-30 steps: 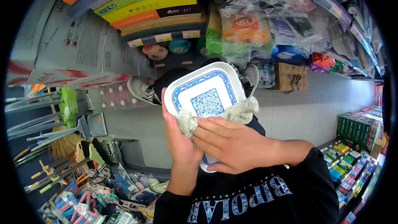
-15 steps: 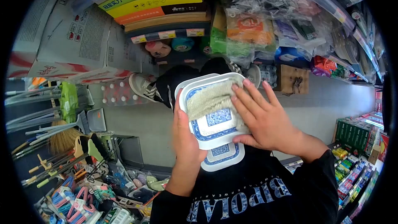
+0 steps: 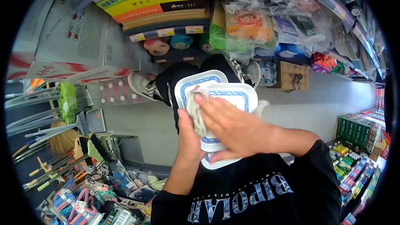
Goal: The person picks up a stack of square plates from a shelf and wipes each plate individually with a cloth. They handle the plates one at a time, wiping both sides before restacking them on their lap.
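Over my lap are white trays with blue patterned borders, an upper tray (image 3: 246, 96) overlapping a lower tray (image 3: 183, 87) whose far edge shows behind it. My left hand (image 3: 189, 139) holds the trays' left side, its thumb up along the edge and its other fingers mostly hidden. A greyish-white cloth (image 3: 195, 114) is bunched near the upper tray's left edge. Pressed on it are the fingers of my right hand (image 3: 233, 127), palm down across the tray, with the thumb near the bottom edge. Another pale bit of cloth shows past the tray's right side.
Shelves with yellow and orange boxes (image 3: 154, 0) and plastic-wrapped packs (image 3: 250, 27) stand ahead. Large cartons (image 3: 71, 37) are at left, above brooms (image 3: 64, 141) and hangers. Bottle packs (image 3: 121, 93) and a brown box (image 3: 293, 77) sit on the floor. Small goods fill racks at lower right.
My right hand and the cloth have moved from the tray's right and upper part to its left side. The upper tray has turned and shifted right, uncovering more of the lower tray.
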